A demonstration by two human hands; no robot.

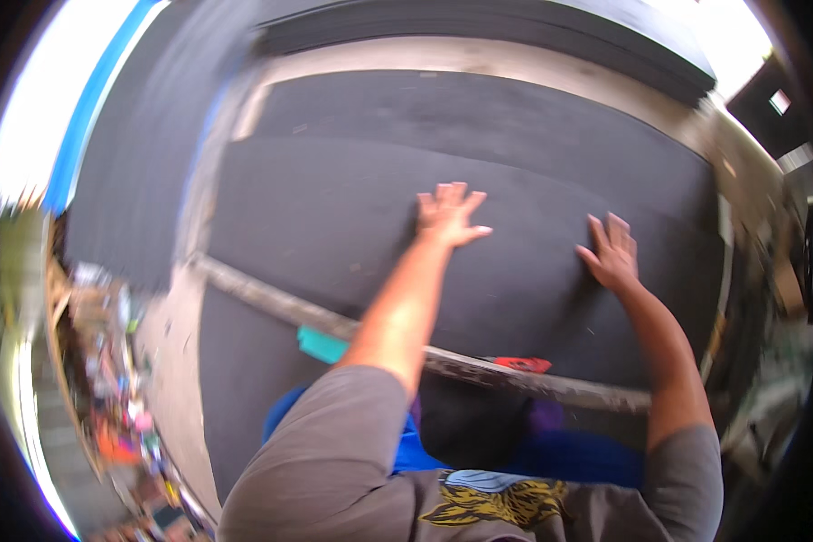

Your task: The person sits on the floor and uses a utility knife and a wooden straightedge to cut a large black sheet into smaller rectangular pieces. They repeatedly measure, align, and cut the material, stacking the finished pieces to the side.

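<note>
A large dark grey sheet (352, 208) lies flat in front of me, with a second layer's edge curving across its far part. My left hand (449, 217) is on or just over the middle of this sheet, fingers spread, holding nothing. Farther right, my right hand (612, 257) is also open over the sheet, its fingers stretched out and a shadow beside it. Whether the palms press on the surface, I cannot tell. Between the sheet and my body runs a long, worn, pale straight bar (271, 296). A small red object (522, 364) sits against the bar.
A teal object (321, 344) shows by the bar, partly behind my left forearm. A stack of thick dark sheets (497, 27) stands along the far side. At left are another dark panel (135, 172), blurred, and a clutter of mixed items (122, 406).
</note>
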